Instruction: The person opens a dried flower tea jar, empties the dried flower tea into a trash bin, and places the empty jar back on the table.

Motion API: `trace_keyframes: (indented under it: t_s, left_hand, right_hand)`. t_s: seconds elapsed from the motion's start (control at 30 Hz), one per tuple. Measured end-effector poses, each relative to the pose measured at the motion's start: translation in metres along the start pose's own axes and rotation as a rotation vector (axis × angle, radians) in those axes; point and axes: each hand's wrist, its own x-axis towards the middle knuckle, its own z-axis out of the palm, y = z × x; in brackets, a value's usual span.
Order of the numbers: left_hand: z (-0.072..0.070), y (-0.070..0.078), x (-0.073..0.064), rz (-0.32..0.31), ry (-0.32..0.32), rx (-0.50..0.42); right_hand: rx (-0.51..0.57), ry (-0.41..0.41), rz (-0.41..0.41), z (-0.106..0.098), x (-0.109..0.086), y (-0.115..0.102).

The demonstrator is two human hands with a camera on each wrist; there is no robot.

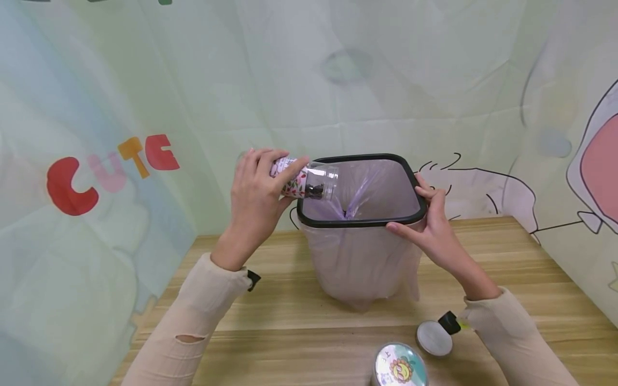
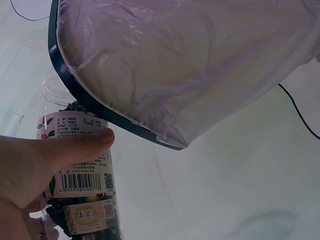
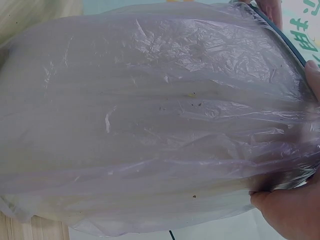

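Note:
My left hand grips a clear plastic jar with a floral label. It is tipped nearly level, its mouth over the left rim of a trash bin. Dark dried bits lie inside near the mouth; the left wrist view also shows a small packet in the jar. A thin purplish bag lines the bin and hangs down its outside. On the bin's right side my right hand holds the black rim, thumb at the front and fingers farther back. Its fingers are partly cut off in the right wrist view.
On the wooden table, nearer than the bin, stand a round tin with a sun-flower picture and a silvery round lid. A printed cloth backdrop rises behind the bin and on both sides.

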Motion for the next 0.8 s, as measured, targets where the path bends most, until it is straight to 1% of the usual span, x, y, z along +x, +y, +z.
trace_keyframes:
  t_s: [0.27, 0.4, 0.53, 0.8]
  left_hand:
    - [0.0, 0.0004, -0.001, 0.013, 0.01, 0.013]
    - [-0.0003, 0.0006, -0.0019, 0.028, 0.023, 0.048]
    - [-0.0017, 0.0011, -0.0025, 0.036, 0.023, 0.074]
    - [-0.0039, 0.0016, -0.0026, 0.034, 0.028, 0.089]
  right_hand:
    - [0.006, 0.003, -0.003, 0.0007, -0.0007, 0.0009]
    - [-0.029, 0.001, 0.005, 0.0003, -0.0004, -0.0008]
    - [-0.048, -0.001, 0.01, 0.0, -0.0001, -0.0014]
    - [-0.009, 0.0, 0.005, -0.0004, 0.0005, -0.0011]
